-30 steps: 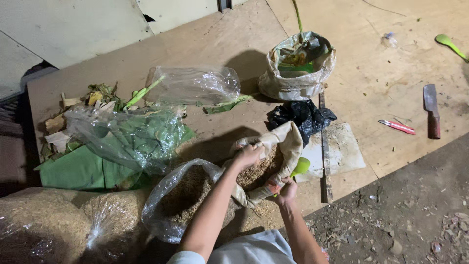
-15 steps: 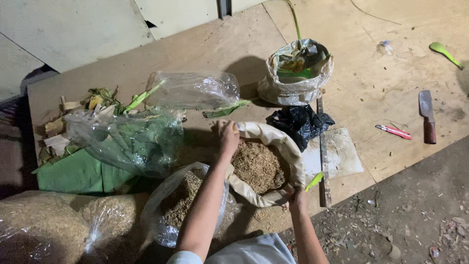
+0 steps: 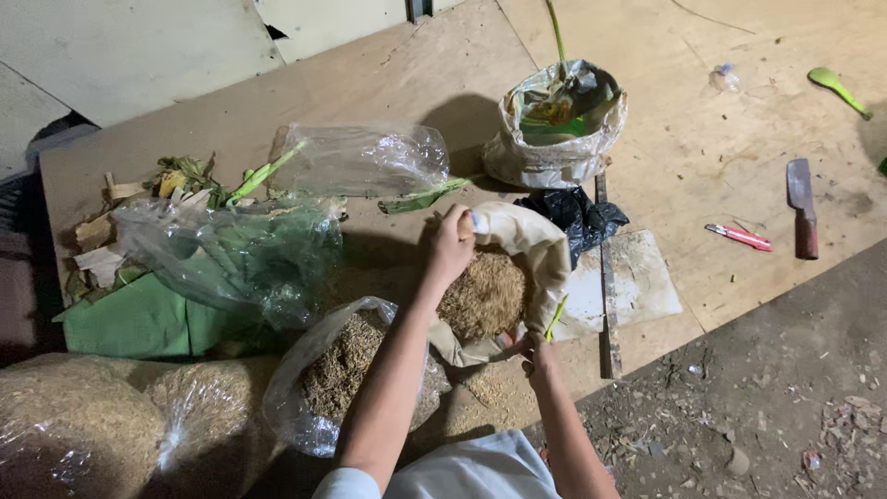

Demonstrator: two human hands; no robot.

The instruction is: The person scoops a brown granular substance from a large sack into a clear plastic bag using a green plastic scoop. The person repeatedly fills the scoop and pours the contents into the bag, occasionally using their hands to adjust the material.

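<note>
A tan sack (image 3: 540, 254) full of brown husk-like grain (image 3: 484, 296) lies open on the wooden board. My left hand (image 3: 452, 242) grips the sack's far rim at the top. My right hand (image 3: 534, 348) holds the near rim, together with a small green scoop (image 3: 556, 317). Just left of the sack sits a clear plastic bag (image 3: 319, 383) partly filled with the same grain, its mouth open beneath my left forearm.
Clear bags of green leaves (image 3: 245, 254) and loose leaf scraps (image 3: 139, 199) lie to the left, big grain bags (image 3: 102, 430) at bottom left. Behind stand a sack with a plant (image 3: 554, 125) and a black bag (image 3: 573, 217). A cleaver (image 3: 802, 208), red cutter (image 3: 739, 237) and green spoon (image 3: 836, 88) lie right.
My left hand left the grain inside the sack and moved up to grip its far rim. The sack's mouth has been pulled wider and more upright. My right hand stays on the near rim.
</note>
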